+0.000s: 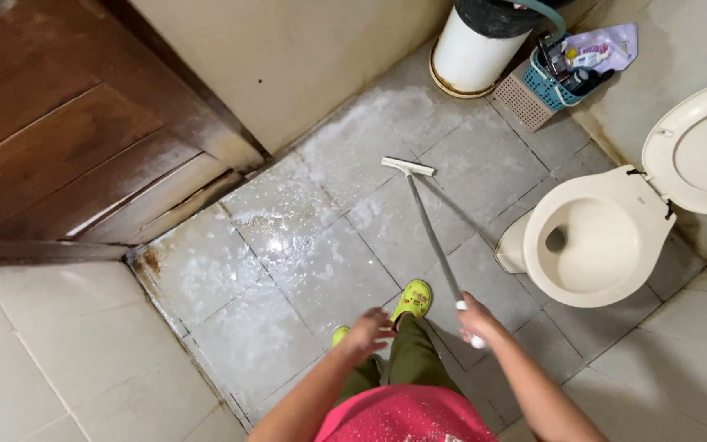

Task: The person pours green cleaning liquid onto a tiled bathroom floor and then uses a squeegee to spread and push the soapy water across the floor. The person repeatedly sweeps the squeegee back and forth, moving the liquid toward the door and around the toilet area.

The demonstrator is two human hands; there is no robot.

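The right hand [475,317] gripped the long handle of a floor squeegee [421,214], whose white head lay on the soapy tiled floor [288,245] ahead. The left hand [367,331] hung loosely curled, empty, above green shoes [413,299], with the toilet [591,237] alongside.

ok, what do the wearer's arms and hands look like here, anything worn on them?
Both forearms are bare with no sleeves in view. The left hand and right hand wear no gloves; no rings, watch or bands can be made out. A pink speckled top shows at the bottom edge.
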